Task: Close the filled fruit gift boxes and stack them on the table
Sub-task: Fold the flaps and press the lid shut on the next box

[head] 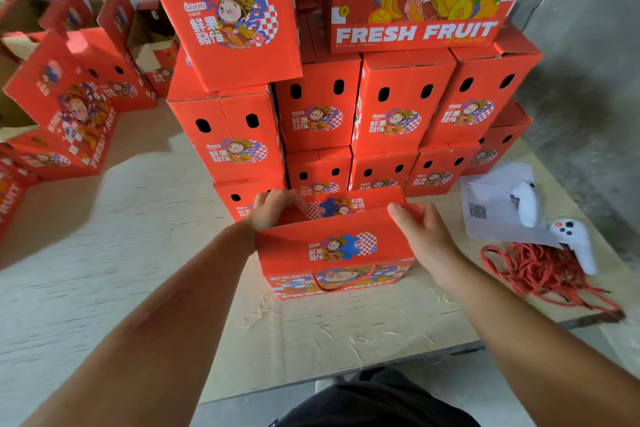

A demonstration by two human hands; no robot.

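A red fruit gift box (332, 253) with a cartoon print and a red rope handle stands on the table (145, 253) right in front of me. Its two top flaps lie nearly closed. My left hand (273, 206) grips the far left corner of the top, fingers curled over the rear flap. My right hand (420, 236) rests along the right edge with its thumb on the front flap. Behind the box rises a stack of closed red gift boxes (398, 107), several layers high.
Open red boxes (69, 97) with raised flaps crowd the left side. At the right lie white papers (491, 204) with a QR code, two white controllers (571, 239) and a tangle of red rope (540, 270). Grey concrete wall stands at the right.
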